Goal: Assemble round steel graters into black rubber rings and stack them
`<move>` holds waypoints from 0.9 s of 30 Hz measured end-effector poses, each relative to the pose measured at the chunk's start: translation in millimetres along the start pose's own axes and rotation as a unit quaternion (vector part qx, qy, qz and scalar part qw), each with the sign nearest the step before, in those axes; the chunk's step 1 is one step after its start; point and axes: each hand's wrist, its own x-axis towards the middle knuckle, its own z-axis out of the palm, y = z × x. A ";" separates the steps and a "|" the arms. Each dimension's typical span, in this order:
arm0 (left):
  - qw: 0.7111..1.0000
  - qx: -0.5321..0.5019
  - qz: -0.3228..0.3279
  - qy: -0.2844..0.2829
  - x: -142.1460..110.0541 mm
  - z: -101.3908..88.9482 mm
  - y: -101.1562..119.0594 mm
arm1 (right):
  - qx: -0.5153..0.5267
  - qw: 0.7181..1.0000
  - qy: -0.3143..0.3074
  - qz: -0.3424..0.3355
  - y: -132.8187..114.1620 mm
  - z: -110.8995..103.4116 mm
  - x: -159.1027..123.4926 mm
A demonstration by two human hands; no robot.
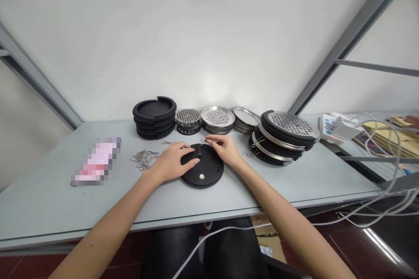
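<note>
A round black disc point(203, 172) lies flat on the grey table point(65, 209), with a small black tab point(199, 151) upright near its middle and a pale round spot point(202, 176) near its front edge. My left hand point(173, 162) rests on the disc's left side, fingers lying across it. My right hand point(221, 148) is at the disc's far edge, with thumb and fingertips pinching a small metal clip point(204, 142). Loose wire clips point(143, 160) lie in a heap left of my left hand. A single clip point(166, 142) lies just beyond it.
Along the back stand black rings point(154, 117), perforated metal discs point(187, 117), perforated steel plates point(217, 117), plain metal plates point(245, 118) and a stack of black-and-steel discs point(281, 137). A pixelated pink package point(95, 161) lies left. White cables point(382, 148) and another person's hand point(413, 121) appear right.
</note>
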 end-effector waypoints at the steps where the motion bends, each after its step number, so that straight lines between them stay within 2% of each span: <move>1: 1.000 -0.005 0.008 -0.005 -0.8 -2.1 -2.7 | -0.007 1.000 -0.002 -0.002 -0.3 0.0 -0.5; 5: 1.000 -0.003 0.021 -0.004 -2.8 -3.3 -11.2 | -0.014 1.000 -0.018 -0.011 -1.3 0.3 -2.1; 10: 0.998 -0.008 -0.026 0.064 3.9 5.1 -12.8 | 0.019 0.999 -0.038 -0.034 -5.9 3.1 -3.3; 14: 0.994 -0.045 -0.021 0.100 10.3 12.2 -13.0 | 0.026 0.998 -0.041 -0.047 -12.3 7.1 -4.6; 22: 0.988 -0.097 -0.038 0.117 15.6 20.3 -11.4 | 0.033 0.998 -0.027 -0.054 -11.3 12.9 -5.4; 27: 0.988 -0.109 -0.029 0.105 15.9 22.7 -11.4 | 0.039 0.997 -0.031 -0.062 -9.4 14.7 -5.6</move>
